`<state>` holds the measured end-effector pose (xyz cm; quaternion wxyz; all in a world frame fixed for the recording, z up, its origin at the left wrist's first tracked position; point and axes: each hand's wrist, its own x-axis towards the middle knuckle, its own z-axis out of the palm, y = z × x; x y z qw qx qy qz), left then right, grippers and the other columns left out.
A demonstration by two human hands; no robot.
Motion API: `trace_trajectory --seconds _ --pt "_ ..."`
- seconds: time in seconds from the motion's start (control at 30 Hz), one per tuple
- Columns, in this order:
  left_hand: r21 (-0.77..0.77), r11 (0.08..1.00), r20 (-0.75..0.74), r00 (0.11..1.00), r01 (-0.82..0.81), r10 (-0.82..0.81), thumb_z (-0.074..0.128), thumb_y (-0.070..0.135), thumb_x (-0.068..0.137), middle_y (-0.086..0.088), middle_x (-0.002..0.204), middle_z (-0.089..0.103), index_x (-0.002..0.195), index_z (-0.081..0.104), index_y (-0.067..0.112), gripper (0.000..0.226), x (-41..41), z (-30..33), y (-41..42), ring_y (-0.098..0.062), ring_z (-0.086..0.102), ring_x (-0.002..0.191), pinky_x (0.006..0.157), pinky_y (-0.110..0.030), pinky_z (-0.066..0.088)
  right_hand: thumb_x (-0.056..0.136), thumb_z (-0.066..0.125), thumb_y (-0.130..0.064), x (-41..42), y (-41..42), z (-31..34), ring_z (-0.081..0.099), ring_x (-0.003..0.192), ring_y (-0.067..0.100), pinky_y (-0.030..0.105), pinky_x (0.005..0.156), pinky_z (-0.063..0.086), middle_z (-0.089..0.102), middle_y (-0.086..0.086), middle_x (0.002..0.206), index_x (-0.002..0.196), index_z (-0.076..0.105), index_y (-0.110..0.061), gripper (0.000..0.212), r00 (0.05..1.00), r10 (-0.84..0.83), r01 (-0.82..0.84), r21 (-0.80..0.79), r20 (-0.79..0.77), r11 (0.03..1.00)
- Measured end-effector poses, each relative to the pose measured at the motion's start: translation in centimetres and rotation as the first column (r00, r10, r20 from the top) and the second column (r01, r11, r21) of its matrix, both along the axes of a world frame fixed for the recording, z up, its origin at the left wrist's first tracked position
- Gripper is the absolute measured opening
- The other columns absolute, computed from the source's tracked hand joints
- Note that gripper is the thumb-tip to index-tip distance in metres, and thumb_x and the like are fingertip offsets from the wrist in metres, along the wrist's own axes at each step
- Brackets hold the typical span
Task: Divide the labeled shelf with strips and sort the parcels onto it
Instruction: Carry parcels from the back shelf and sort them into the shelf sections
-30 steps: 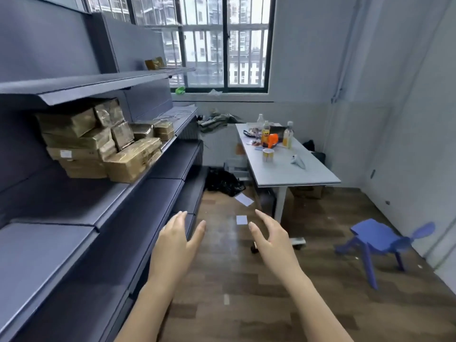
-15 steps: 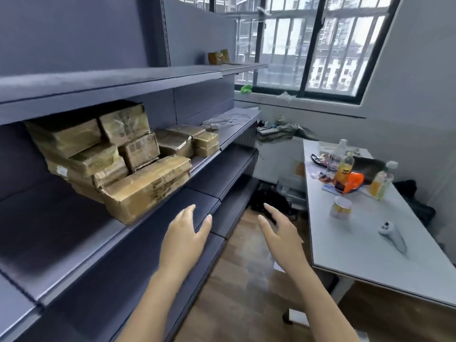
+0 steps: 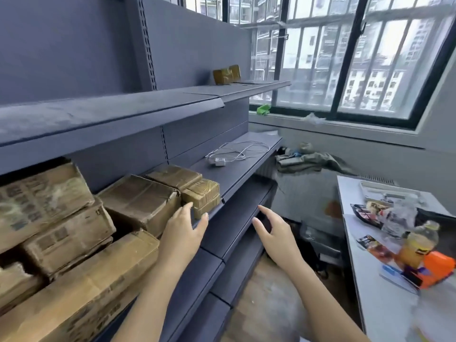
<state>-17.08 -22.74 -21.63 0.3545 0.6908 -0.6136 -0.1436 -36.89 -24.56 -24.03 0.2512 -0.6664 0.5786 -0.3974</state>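
**Both hands out in front of the parcel shelf**

The tall dark blue-grey metal shelving unit (image 3: 103, 112) fills the left side, its boards running away toward the barred window (image 3: 345, 58). On the middle board (image 3: 237, 169) sits the pile of brown tape-wrapped cardboard parcels (image 3: 74, 238), stacked at the near end, with the long flat one lying along the front edge. Further along the same board lie two more taped boxes and a small stack of little parcels (image 3: 203, 195) right at the lip. Up on the top board stands a lone small brown parcel (image 3: 226, 74). At right, the white counter (image 3: 385, 304) carries a yellow drink bottle (image 3: 417, 245) beside an orange plastic object (image 3: 438, 270).

The left hand (image 3: 183, 234) hovers just in front of the medium box, fingers (image 3: 187, 209) straight and released, grasping nothing; whether they touch the cardboard, I cannot tell. The right hand (image 3: 274, 234) hangs out over the lower boards, well apart from the parcels, its fingers loosely spread and released too. A tangle of white cable (image 3: 232, 154) lies on the middle board's far stretch.
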Motion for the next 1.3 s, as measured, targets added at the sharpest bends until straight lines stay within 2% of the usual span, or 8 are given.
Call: trace_trajectory --seconds 0.3,0.47,0.6,0.77,0.87,1.03,1.2,1.3 --pt "0.069 0.949 0.066 0.95 -0.309 0.305 0.046 0.041 0.094 -0.001 0.142 0.045 0.14 0.038 0.016 0.053 0.8 -3.4 -12.3 -0.017 0.041 0.13 0.101 -0.023 0.031 0.096 0.05 -0.033 2.5 -19.8 -2.4 0.04 0.129 0.012 0.018 0.098 0.031 0.042 -0.002 0.143 0.143 0.036 -0.02 0.051 0.952 0.297 -0.291 0.085 -0.069 0.953" --pt "0.08 0.862 -0.008 0.864 -0.501 0.503 0.051 0.037 0.093 -0.003 0.14 0.047 0.139 0.039 0.016 0.052 0.1 -6.4 -18.0 -0.019 0.043 0.128 0.099 -0.023 0.032 0.094 0.053 -0.023 6.2 -30.0 -2.8 0.041 0.129 0.014 0.014 0.095 0.029 0.043 -0.001 0.143 0.142 0.037 -0.019 0.05 0.76 0.605 -0.609 0.067 -0.236 0.791" --pt "0.154 0.765 -0.055 0.768 -0.625 0.639 0.051 0.038 0.093 -0.004 0.143 0.044 0.141 0.036 0.015 0.056 -1.6 -7.3 -20.7 -0.018 0.04 0.131 0.101 -0.024 0.032 0.092 0.054 -0.029 8.3 -35.2 -3.5 0.039 0.131 0.019 0.025 0.103 0.032 0.042 0.002 0.144 0.142 0.037 -0.018 0.054 0.562 0.751 -0.765 0.127 -0.346 0.631" --pt "0.224 0.649 0.014 0.669 -0.727 0.743 0.048 0.038 0.095 -0.001 0.144 0.042 0.142 0.035 0.015 0.055 -3.0 -8.0 -22.1 -0.016 0.038 0.132 0.103 -0.026 0.032 0.085 0.057 -0.052 9.3 -37.9 -5.8 0.023 0.14 0.024 0.037 0.111 0.031 0.029 0.0 0.152 0.144 0.032 -0.021 0.071 0.333 0.823 -0.861 0.208 -0.461 0.465" --pt "0.261 0.643 -0.016 0.662 -0.72 0.749 0.049 0.037 0.095 0.004 0.141 0.047 0.139 0.041 0.018 0.049 -3.6 -8.7 -22.8 -0.013 0.042 0.129 0.098 -0.025 0.037 0.081 0.054 -0.063 9.1 -38.6 -7.2 0.011 0.142 0.025 0.041 0.113 0.026 0.021 0.001 0.154 0.145 0.028 -0.024 0.08 0.229 0.79 -0.896 0.194 -0.57 0.399" --pt "0.28 0.681 -0.075 0.691 -0.677 0.718 0.051 0.029 0.094 0.007 0.139 0.047 0.138 0.041 0.023 0.045 -4.4 -9.5 -24.0 -0.01 0.041 0.128 0.094 -0.021 0.035 0.053 0.015 -0.084 8.5 -39.7 -7.6 0.033 0.119 0.027 0.036 0.102 0.026 0.039 0.003 0.131 0.142 0.03 -0.033 0.103 0.218 0.631 -0.906 0.087 -0.744 0.415" --pt "0.257 0.726 0.035 0.757 -0.638 0.653 0.054 0.023 0.092 0.004 0.138 0.048 0.138 0.04 0.021 0.048 -3.8 -9.4 -24.4 -0.012 0.043 0.127 0.101 -0.024 0.036 0.073 0.038 -0.075 9.0 -40.2 -7.6 0.041 0.115 0.028 0.035 0.1 0.03 0.042 0.007 0.13 0.145 0.025 -0.038 0.082 0.15 0.69 -0.919 0.159 -0.708 0.362" --pt "0.295 0.738 0.238 0.795 -0.607 0.559 0.057 0.038 0.09 0.003 0.144 0.039 0.144 0.03 0.022 0.063 -2.9 -9.1 -24.6 -0.016 0.036 0.131 0.105 -0.029 0.034 0.08 0.044 -0.066 8.0 -41.1 -6.5 0.043 0.114 0.028 0.035 0.098 0.033 0.045 0.003 0.133 0.141 0.031 -0.044 0.066 0.207 0.677 -0.915 0.105 -0.706 0.39"
